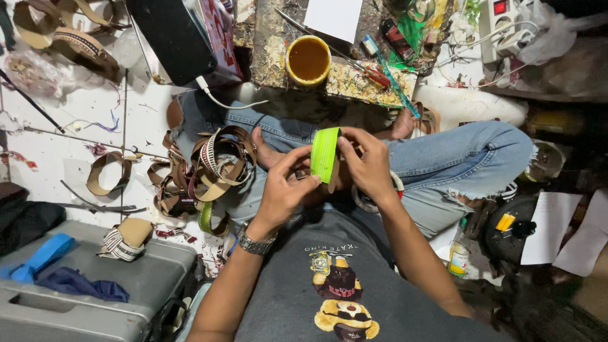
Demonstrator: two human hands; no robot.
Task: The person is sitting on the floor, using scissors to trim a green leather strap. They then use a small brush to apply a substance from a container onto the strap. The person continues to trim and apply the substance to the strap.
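A bright green strap (325,154) was held upright over the lap, pinched by the left hand (284,190) at 7 o'clock and the right hand (366,163) at 3 o'clock. Brown straps (202,171) were piled at 9 o'clock. A yellow glue pot (308,59) was seen at 12 o'clock.
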